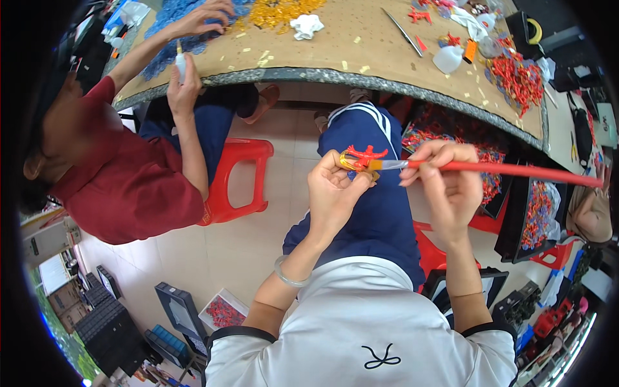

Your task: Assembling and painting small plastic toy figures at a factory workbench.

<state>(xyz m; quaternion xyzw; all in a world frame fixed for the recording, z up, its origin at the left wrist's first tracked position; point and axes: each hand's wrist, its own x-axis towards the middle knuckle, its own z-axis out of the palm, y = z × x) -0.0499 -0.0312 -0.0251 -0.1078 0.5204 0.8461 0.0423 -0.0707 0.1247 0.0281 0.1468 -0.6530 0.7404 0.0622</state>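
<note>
Above my lap, my left hand [335,190] pinches a small red, yellow and blue plastic figure [366,155] between thumb and fingers. My right hand [446,171] is closed round a paintbrush [509,168] with a long red handle and a pale metal ferrule. Its orange bristles touch the figure or lie right against it; which of the two I cannot tell. The fingers of my left hand cover part of the figure's lower side.
A brown-covered table [316,48] lies ahead, bearing a heap of red pieces [516,77], a white bottle [447,59] and tweezers [401,31]. At left a co-worker [129,168] holds a small bottle [181,64]. A red stool [242,177] and a bin of pieces [538,213] stand nearby.
</note>
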